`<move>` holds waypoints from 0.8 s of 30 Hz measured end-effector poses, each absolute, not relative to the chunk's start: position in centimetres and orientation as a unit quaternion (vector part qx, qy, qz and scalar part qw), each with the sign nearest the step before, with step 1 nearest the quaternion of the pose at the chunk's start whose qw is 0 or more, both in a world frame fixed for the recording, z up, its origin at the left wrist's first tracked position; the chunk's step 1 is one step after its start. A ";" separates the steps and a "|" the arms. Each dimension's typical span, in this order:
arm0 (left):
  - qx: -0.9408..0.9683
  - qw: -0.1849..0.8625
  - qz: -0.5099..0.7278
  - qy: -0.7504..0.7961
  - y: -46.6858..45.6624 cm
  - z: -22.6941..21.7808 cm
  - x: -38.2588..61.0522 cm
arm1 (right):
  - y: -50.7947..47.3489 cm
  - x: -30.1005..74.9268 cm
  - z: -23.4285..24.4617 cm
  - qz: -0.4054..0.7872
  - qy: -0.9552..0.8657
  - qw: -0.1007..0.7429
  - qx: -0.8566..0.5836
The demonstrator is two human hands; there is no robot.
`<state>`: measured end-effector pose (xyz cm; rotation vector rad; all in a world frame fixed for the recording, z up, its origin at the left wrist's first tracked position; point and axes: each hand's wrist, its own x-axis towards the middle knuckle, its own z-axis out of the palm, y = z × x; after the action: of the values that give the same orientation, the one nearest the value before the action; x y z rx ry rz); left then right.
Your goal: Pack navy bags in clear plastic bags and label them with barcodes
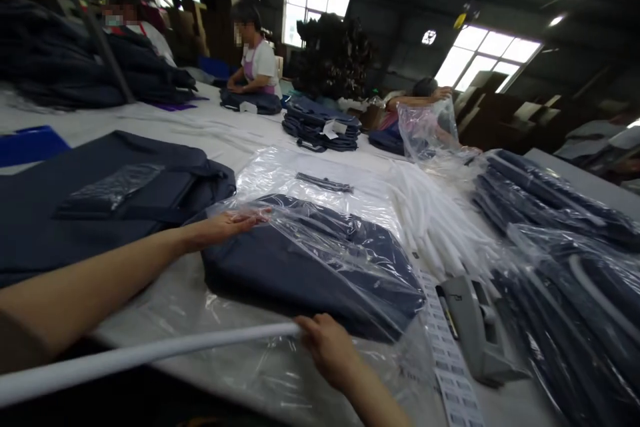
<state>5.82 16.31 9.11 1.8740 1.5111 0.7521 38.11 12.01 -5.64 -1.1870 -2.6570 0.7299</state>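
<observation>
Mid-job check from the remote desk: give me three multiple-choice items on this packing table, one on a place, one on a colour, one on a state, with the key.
1. Where is the left hand?
A. on the clear plastic bag
B. on the label strip
C. in the air

2. What colour is the folded garment in that bag?
A. red
B. dark navy
C. white

3. What is the right hand doing?
A. lying open
B. gripping the white tube
C. holding scissors

Key: 1 A, its palm lies flat on the plastic; 2 B, dark blue shows through the film; 3 B, its fingers curl round the tube end.
</observation>
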 end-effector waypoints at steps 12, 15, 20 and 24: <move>0.802 0.005 0.007 0.597 5.8 -3.7 4.9 | 13.6 53.0 -14.9 -0.008 -0.750 0.319 -0.579; 0.802 -0.051 0.075 0.590 5.2 -6.5 4.3 | 13.3 54.2 -15.6 0.013 -0.762 0.332 -0.555; 0.757 -0.068 0.082 0.644 5.4 -8.1 1.4 | 13.3 55.3 -14.1 0.095 -0.794 0.263 -0.540; 0.743 -0.057 0.136 0.653 6.9 -7.0 0.2 | 13.6 54.4 -12.1 0.112 -0.747 0.228 -0.614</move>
<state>0.17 6.87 -7.03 2.4222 2.1297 0.4419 54.43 13.57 -12.13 -1.6908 -2.0589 0.3082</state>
